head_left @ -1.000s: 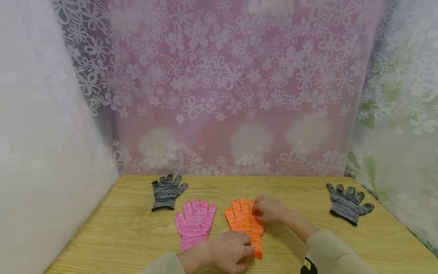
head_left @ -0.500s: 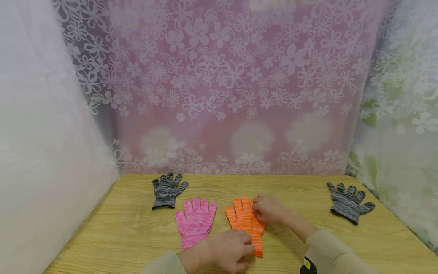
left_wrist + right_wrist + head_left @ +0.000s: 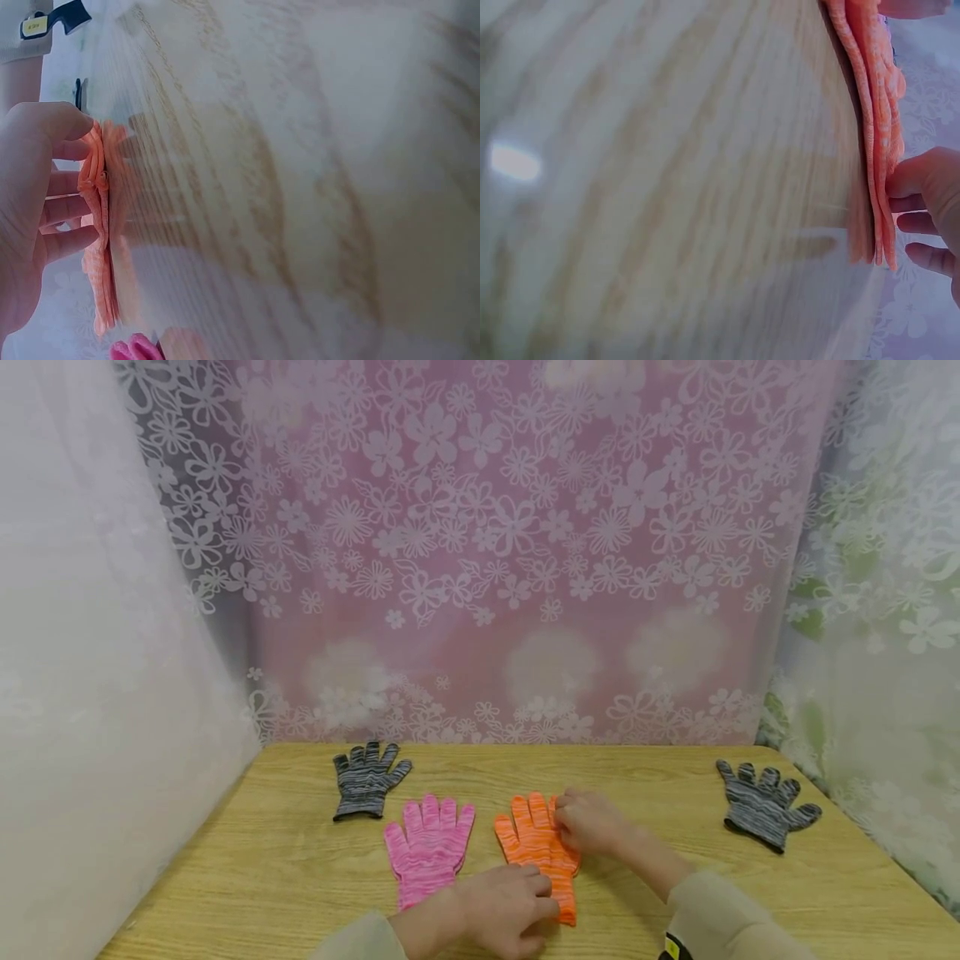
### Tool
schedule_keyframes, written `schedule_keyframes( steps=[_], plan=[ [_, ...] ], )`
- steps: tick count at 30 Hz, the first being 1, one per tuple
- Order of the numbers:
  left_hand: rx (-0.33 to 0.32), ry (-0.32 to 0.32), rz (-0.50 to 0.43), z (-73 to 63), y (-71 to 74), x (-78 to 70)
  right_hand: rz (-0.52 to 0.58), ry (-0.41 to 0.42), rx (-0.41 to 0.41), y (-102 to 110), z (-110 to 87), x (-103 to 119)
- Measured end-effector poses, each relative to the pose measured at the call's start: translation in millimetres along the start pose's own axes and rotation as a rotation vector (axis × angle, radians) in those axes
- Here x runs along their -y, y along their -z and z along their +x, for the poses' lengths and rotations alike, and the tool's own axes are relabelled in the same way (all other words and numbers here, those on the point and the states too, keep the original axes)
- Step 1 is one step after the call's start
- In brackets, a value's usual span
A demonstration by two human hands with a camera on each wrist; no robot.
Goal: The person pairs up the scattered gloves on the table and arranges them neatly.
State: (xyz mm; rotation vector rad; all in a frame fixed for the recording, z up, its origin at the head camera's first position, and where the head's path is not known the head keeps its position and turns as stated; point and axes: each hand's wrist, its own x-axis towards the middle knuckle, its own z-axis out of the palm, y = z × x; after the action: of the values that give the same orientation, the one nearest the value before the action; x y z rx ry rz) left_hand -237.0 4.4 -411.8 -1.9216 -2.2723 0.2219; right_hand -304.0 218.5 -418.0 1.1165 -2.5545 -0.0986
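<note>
An orange knitted work glove [image 3: 535,841] lies palm-down or palm-up, I cannot tell which, with its fingers pointing away. Several layers show at its edge in the wrist views. The left hand [image 3: 501,906] pinches the cuff end; in the left wrist view its thumb and fingers [image 3: 64,206] bend onto the orange fabric [image 3: 97,195]. At the far right side of the glove, the right hand [image 3: 592,821] pinches near the fingertips, which it partly covers. Its thumb and index finger meet the fabric [image 3: 881,135] in the right wrist view. Just left lies a pink glove [image 3: 429,847], its cuff partly behind the left forearm.
One grey-black striped glove [image 3: 363,783] lies at the back left of the wooden table [image 3: 247,877]. A second grey-black glove [image 3: 765,806] is near the right edge. Flower-patterned curtains [image 3: 510,552] enclose the back and sides.
Both hands stay at the same places on the orange glove. The head view shifts very slightly; the gloves have not visibly moved.
</note>
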Motion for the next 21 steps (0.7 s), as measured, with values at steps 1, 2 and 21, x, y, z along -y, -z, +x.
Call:
schedule_keyframes(
  steps=[1,2,21],
  plan=[
    [-0.001,-0.001,-0.002,-0.1,0.0,-0.1,0.006,-0.005,0.001,0,-0.6,0],
    [0.0,-0.001,-0.007,-0.1,0.1,-0.1,0.013,-0.007,0.003,0,-1.4,1],
    [0.017,0.015,-0.023,-0.1,-1.9,2.0,0.205,-0.025,0.006,3,-10.7,-2]
  ],
)
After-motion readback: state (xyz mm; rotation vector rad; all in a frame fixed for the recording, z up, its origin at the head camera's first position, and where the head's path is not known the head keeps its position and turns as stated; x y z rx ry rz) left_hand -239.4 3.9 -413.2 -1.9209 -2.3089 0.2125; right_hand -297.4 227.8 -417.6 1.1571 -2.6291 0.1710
